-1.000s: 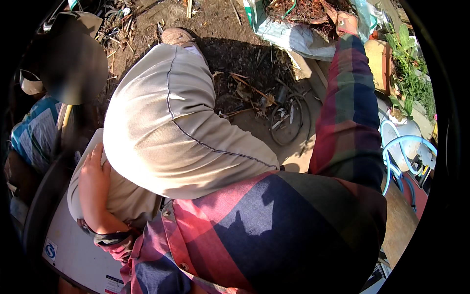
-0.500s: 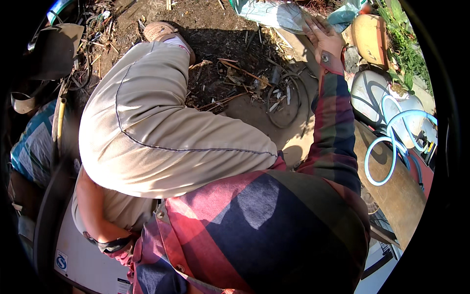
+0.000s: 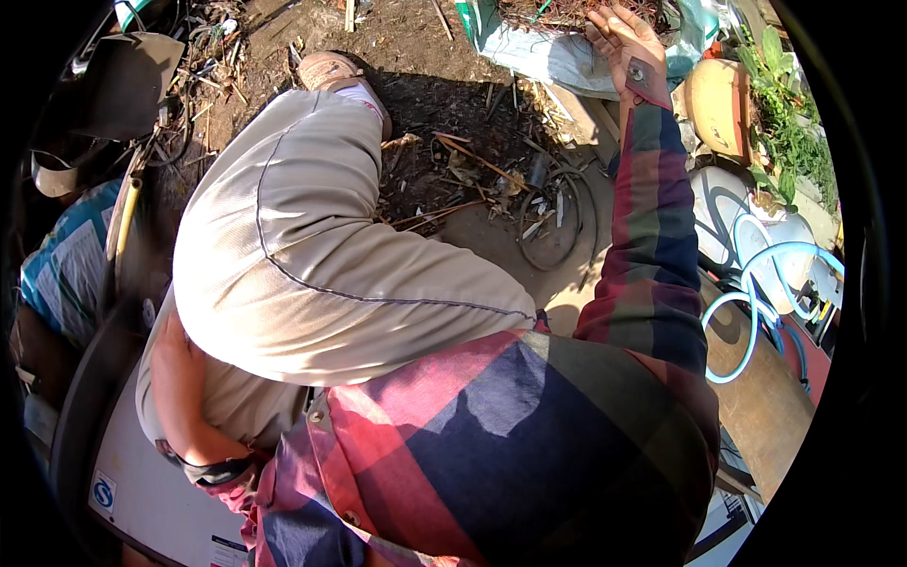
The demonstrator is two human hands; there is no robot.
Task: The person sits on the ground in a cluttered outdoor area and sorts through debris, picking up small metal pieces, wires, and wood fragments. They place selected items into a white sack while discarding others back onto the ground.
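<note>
Out beyond the bent leg (image 3: 350,227), up at the far right, sits the sack (image 3: 543,59), pale with a green edge, a tangle of reddish, stringy stuff (image 3: 548,17) showing at its top. And look at the right hand (image 3: 630,47), right there at the near side of it, the plaid sleeve (image 3: 652,217) stretched long behind! That hand is wide, fingers extended and a little curled, nothing visible in its grasp. From here the fingers overlap the sack's near rim; whether skin meets sack or tangle, I can't tell.

So the line is this: sack ahead of the right fingers and spreading to their left, well away from the body. Its near edge runs mostly crosswise, dipping toward the person on the right, so the forearm points across that edge, not along it. The far end is cut off, so I can't call its true long axis.

The left hand (image 3: 178,354)? Way down on the other side, the whole leg between it and the sack. Its fingers vanish behind the knee; spread or closed, I can't say. Right is nearer by plenty. A yellowish pot (image 3: 715,109) sits just right of the cuff, a brown shoe (image 3: 331,71) well left of the sack.
</note>
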